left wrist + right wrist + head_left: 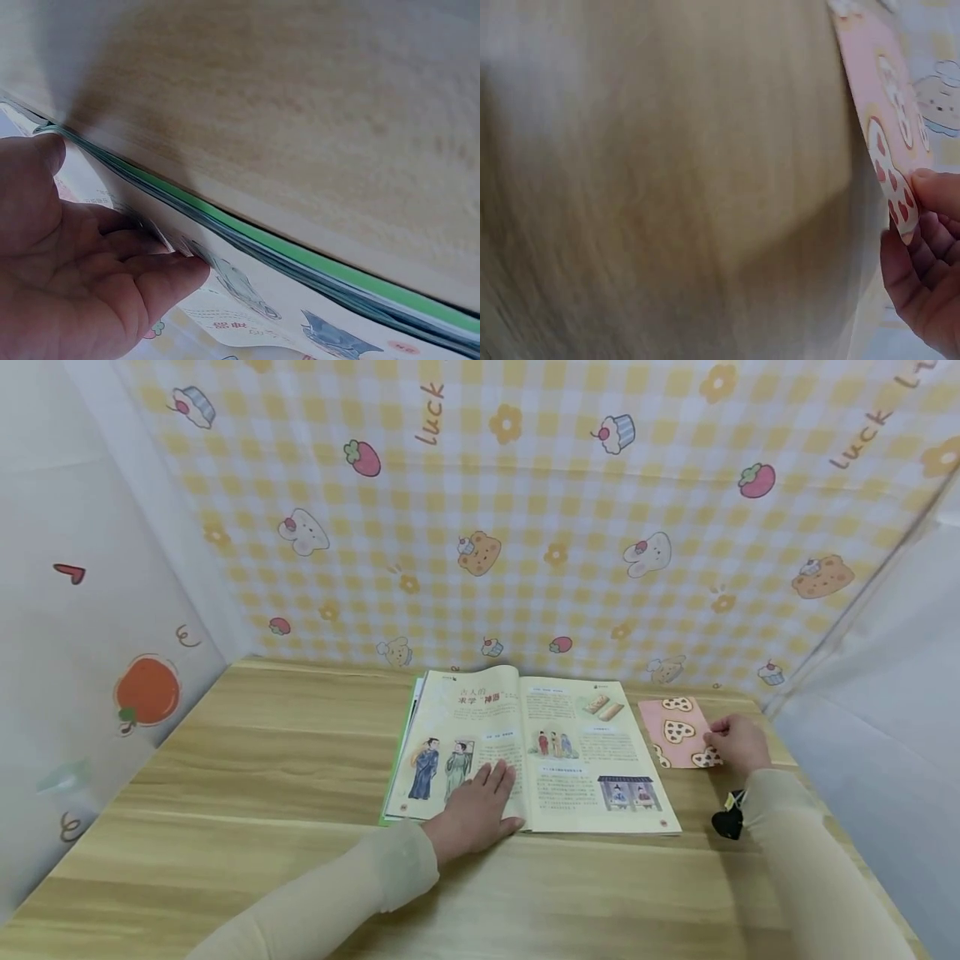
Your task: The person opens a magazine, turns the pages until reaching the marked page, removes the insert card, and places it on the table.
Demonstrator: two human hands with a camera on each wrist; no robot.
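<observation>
An illustrated magazine (pixel 555 793) lies spread on the wooden table, its left page curving up toward the spine. My left hand (pixel 477 810) rests on the lower part of the left page, fingers extended near the fold; the left wrist view shows the page edges and a green cover edge (pixel 285 259) below that hand. To the right of the magazine, my right hand (pixel 738 743) pinches the edge of a pink card (pixel 678 735) printed with spotted hearts. In the right wrist view, the thumb lies on the card's printed face (pixel 877 97) and fingers sit behind it.
A small black object (pixel 727 822) with a light part lies beside the right wrist, partly behind the sleeve. The wooden table (pixel 285 760) ends at a yellow checked backdrop (pixel 420 577). Pale side walls (pixel 90 635) stand left and right.
</observation>
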